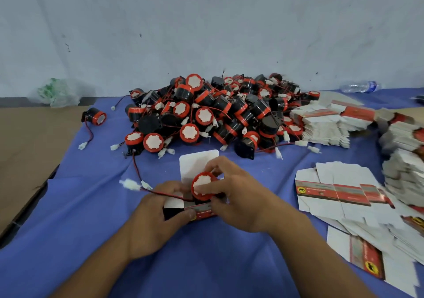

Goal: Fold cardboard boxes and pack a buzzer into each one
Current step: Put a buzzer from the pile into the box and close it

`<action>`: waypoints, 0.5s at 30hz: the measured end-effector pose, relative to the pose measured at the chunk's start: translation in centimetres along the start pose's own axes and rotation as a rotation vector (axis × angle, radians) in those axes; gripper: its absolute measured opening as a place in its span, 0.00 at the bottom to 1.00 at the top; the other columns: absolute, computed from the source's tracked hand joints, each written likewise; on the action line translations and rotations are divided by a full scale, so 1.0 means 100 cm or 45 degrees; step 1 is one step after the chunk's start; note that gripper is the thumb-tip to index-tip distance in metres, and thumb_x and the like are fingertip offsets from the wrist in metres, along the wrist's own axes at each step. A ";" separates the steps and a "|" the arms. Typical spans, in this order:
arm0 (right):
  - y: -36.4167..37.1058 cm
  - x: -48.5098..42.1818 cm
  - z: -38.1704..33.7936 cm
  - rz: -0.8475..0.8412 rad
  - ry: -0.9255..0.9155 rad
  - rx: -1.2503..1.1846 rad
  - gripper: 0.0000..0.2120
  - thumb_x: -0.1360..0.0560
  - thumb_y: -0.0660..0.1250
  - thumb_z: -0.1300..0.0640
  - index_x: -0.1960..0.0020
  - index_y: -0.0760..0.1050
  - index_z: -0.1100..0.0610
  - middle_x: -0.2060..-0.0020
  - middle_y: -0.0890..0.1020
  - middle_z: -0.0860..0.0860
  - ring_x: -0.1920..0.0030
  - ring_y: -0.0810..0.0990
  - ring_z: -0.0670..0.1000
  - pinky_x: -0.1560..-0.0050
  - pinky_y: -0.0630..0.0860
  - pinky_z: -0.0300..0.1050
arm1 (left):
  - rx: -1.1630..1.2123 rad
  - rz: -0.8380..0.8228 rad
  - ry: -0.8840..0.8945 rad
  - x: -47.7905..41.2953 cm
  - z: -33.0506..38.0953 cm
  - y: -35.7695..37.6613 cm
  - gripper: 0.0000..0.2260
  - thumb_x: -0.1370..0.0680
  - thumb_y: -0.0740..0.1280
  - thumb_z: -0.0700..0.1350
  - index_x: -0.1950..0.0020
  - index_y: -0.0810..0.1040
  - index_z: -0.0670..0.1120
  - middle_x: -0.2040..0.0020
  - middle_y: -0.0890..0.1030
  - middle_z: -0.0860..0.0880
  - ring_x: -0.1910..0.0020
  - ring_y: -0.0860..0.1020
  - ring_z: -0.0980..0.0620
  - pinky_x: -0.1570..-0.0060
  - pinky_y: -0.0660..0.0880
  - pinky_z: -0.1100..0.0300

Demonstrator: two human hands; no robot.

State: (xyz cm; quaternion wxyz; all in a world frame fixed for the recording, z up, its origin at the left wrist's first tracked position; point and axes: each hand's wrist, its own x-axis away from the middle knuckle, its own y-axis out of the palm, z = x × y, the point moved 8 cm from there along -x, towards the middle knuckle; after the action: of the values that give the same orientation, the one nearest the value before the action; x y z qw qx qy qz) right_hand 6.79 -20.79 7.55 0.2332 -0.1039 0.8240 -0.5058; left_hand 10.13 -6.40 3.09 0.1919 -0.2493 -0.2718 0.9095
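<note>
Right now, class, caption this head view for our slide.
Left hand grips the box; right hand presses a red buzzer into it.

One wide-angle view, worn on the person's head, looks forward and down along both forearms [98,265] onto the counter [80,205]. It sits close, with the fingers [216,165] low at mid-frame. Beyond the fingers, the buzzer pile [206,114] and the wall [206,22] fill the upper half. Right of the fingers, flat cartons [339,194] run off the frame edge, blurred.
</note>
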 end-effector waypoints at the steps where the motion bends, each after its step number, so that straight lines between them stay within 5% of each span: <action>1: 0.005 -0.001 0.000 -0.058 0.022 0.005 0.11 0.21 0.64 0.58 0.44 0.84 0.52 0.40 0.70 0.49 0.46 0.71 0.49 0.48 0.71 0.38 | 0.001 -0.015 0.042 -0.001 0.003 0.001 0.14 0.27 0.70 0.55 0.41 0.76 0.59 0.42 0.78 0.63 0.41 0.76 0.61 0.43 0.70 0.71; 3: 0.012 -0.002 -0.001 -0.114 0.056 0.036 0.10 0.20 0.63 0.54 0.47 0.83 0.54 0.44 0.71 0.49 0.47 0.71 0.51 0.47 0.71 0.47 | -0.002 -0.026 0.100 -0.001 0.008 0.002 0.12 0.24 0.69 0.52 0.40 0.77 0.57 0.40 0.78 0.62 0.39 0.76 0.59 0.40 0.70 0.68; 9: 0.008 -0.003 -0.004 -0.086 0.090 0.133 0.12 0.20 0.63 0.45 0.49 0.82 0.51 0.46 0.73 0.46 0.45 0.65 0.50 0.40 0.63 0.45 | -0.139 0.016 0.182 -0.001 0.016 0.000 0.18 0.17 0.53 0.54 0.50 0.81 0.48 0.47 0.78 0.57 0.42 0.74 0.53 0.39 0.69 0.55; 12: -0.006 -0.010 -0.020 0.122 0.057 -0.282 0.11 0.20 0.67 0.49 0.41 0.80 0.53 0.49 0.78 0.48 0.48 0.73 0.47 0.45 0.71 0.39 | -0.169 -0.023 0.191 -0.002 0.017 0.006 0.12 0.17 0.57 0.49 0.44 0.79 0.52 0.43 0.79 0.54 0.43 0.75 0.54 0.40 0.71 0.59; 15: 0.002 -0.019 -0.046 0.142 0.010 -0.442 0.21 0.21 0.69 0.51 0.30 0.73 0.54 0.46 0.82 0.46 0.48 0.77 0.43 0.46 0.71 0.32 | -0.422 -0.073 0.126 0.000 0.006 0.013 0.07 0.24 0.68 0.35 0.47 0.81 0.38 0.52 0.83 0.39 0.51 0.79 0.45 0.47 0.74 0.58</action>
State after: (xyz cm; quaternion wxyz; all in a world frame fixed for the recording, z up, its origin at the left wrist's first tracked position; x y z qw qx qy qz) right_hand 6.18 -16.36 9.65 0.2363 -0.0947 0.9043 -0.3428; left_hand 9.49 -7.69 2.78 0.1871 -0.3141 -0.4152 0.8330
